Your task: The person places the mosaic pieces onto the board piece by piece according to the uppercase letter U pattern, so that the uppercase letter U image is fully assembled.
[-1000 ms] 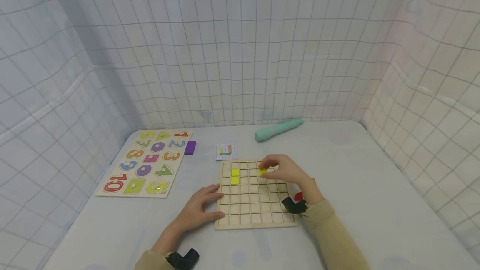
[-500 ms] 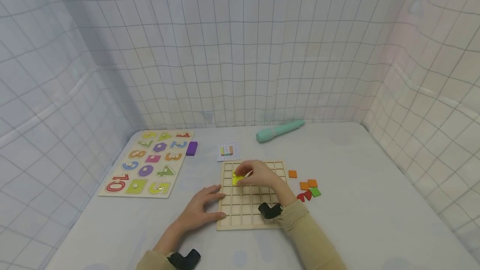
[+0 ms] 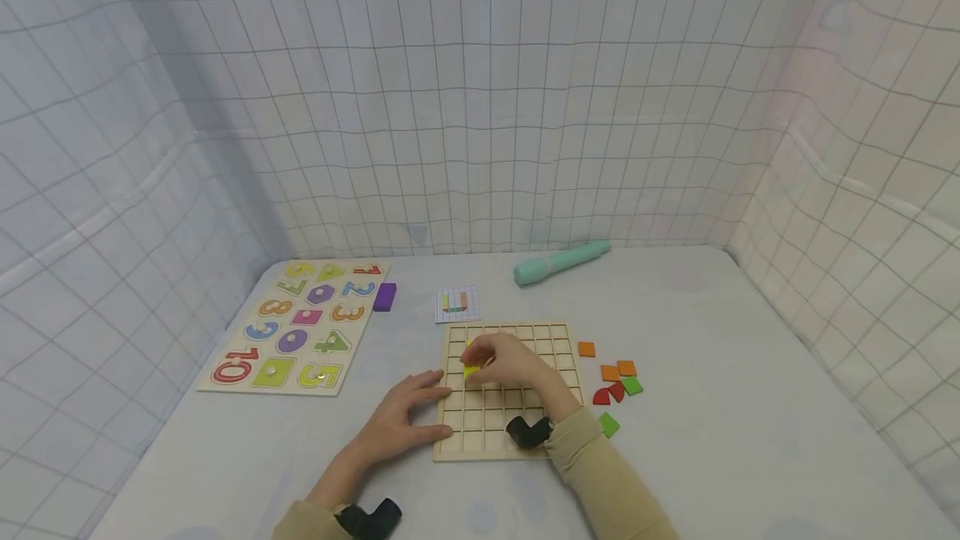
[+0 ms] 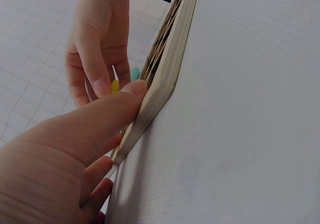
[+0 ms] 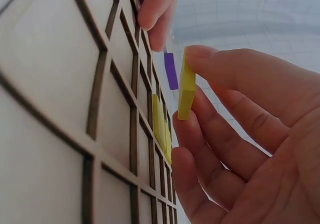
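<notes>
My right hand (image 3: 504, 360) pinches a yellow square tile (image 5: 187, 87) between thumb and fingertips, held just above the wooden grid board (image 3: 517, 444). In the right wrist view two yellow tiles (image 5: 159, 121) lie in cells of the board beyond the held one; in the head view the hand mostly covers them. My left hand (image 3: 397, 419) rests at the board's left edge, thumb on the frame and fingers spread, as the left wrist view also shows.
Right of the board lie orange tiles (image 3: 611, 372), green tiles (image 3: 609, 425) and red quarter-round pieces (image 3: 602, 397). Behind it are a pattern card (image 3: 457, 315) and a teal stick-shaped object (image 3: 562, 262). A number puzzle board (image 3: 281, 340) and a purple block (image 3: 385, 297) stand at left.
My right hand has carried the yellow tile leftward across the board to the column of yellow tiles, then slightly nearer to me. Loose tiles at right came into view. The left hand stays put.
</notes>
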A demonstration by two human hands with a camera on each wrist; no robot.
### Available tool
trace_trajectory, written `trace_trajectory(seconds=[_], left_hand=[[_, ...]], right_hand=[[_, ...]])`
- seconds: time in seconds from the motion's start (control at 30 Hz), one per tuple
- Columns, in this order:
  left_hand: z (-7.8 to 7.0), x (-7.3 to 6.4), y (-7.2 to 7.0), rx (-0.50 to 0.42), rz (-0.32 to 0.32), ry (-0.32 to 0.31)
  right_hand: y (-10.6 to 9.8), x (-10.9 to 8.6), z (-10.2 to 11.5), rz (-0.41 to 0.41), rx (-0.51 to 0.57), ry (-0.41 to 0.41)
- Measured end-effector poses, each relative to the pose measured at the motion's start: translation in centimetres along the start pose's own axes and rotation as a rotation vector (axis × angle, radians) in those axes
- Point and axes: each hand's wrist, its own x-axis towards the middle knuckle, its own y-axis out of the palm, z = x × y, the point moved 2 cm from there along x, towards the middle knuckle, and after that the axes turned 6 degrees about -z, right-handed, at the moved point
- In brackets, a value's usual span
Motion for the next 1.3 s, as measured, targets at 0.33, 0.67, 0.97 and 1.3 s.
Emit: trace_trajectory(seconds=[0.33, 0.67, 0.97, 1.3], left_hand=[[0.12, 0.04, 0.08, 0.008, -0.005, 0.018], [0.2, 0.05, 0.13, 0.01, 0.002, 0.015], [0.24, 0.07, 0.09, 0.013, 0.006, -0.009], [0.22, 0.07, 0.2, 0.024, -0.01, 0.011]], right_hand=[[0.73, 0.04, -0.27, 0.003, -0.054, 0.027], [0.94, 0.08, -0.6, 0.0, -0.071, 0.034], [0.78, -0.12, -0.29, -0.007, -0.067, 0.034], [0.59, -0.22, -0.17, -0.017, -0.064, 0.05]])
